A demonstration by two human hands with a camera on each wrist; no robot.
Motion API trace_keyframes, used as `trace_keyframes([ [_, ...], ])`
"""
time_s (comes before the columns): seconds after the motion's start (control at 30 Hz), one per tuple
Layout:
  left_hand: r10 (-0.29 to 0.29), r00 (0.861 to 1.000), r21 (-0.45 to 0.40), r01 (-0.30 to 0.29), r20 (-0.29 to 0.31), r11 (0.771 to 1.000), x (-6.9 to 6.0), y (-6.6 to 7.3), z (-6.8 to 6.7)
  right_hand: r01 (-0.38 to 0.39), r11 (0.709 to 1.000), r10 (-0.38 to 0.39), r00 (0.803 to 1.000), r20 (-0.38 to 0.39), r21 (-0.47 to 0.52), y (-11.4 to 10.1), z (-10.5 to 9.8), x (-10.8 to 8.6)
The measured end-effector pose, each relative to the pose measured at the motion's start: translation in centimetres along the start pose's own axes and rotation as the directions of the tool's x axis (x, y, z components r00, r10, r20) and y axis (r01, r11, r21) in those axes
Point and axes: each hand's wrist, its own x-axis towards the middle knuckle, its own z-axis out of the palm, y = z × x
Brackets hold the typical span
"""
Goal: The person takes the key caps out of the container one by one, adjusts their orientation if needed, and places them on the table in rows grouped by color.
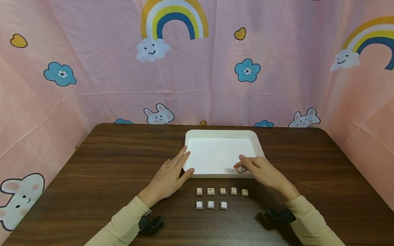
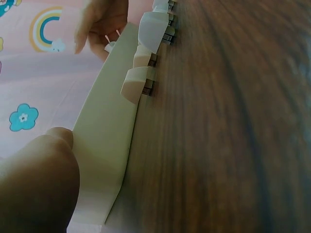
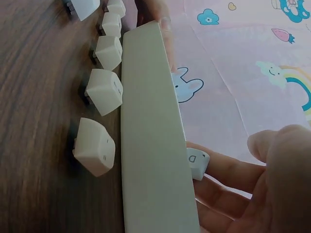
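Observation:
A white tray (image 1: pixel 218 153) lies on the brown table, toward its back edge. My left hand (image 1: pixel 169 174) rests at the tray's left side with its fingers extended, the thumb against the front left corner. Over the front right part of the tray is my right hand (image 1: pixel 258 167). By its fingers is a white keycap (image 3: pixel 198 162) marked with a D, which shows just beyond the tray's rim in the right wrist view. The thumb (image 3: pixel 260 145) stands apart from this keycap. Whether the keycap touches the tray floor is hidden.
In front of the tray stand several pale keycaps (image 1: pixel 210 191) in a row, with a second row of 3 keycaps (image 1: pixel 210 205) nearer to me. Dark parts show under them in the wrist views. A patterned pink curtain (image 1: pixel 191 78) hangs behind the table (image 1: pixel 123 164).

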Motion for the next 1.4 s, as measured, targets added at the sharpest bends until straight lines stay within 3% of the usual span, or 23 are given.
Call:
trace_keyframes([
  [0.27,0.001,1.000,-0.005,-0.001,0.001,1.000,0.0,0.1,-0.1,0.014,0.999,-0.013,0.999,-0.040,0.031,0.5,-0.4,-0.1],
  [0.47,0.009,1.000,-0.002,-0.009,-0.006,1.000,0.0,0.1,-0.1,0.044,0.997,-0.035,0.992,-0.118,0.070,0.5,-1.2,-0.4],
  [0.77,0.007,1.000,0.002,-0.007,-0.009,1.000,0.1,0.0,0.0,0.112,0.994,-0.109,0.972,-0.208,0.003,0.6,-2.2,-0.6],
  [1.4,0.000,1.000,-0.004,0.000,0.003,1.000,0.0,-0.1,0.1,0.102,0.989,-0.079,0.975,-0.208,0.105,0.5,-2.1,-0.7],
])
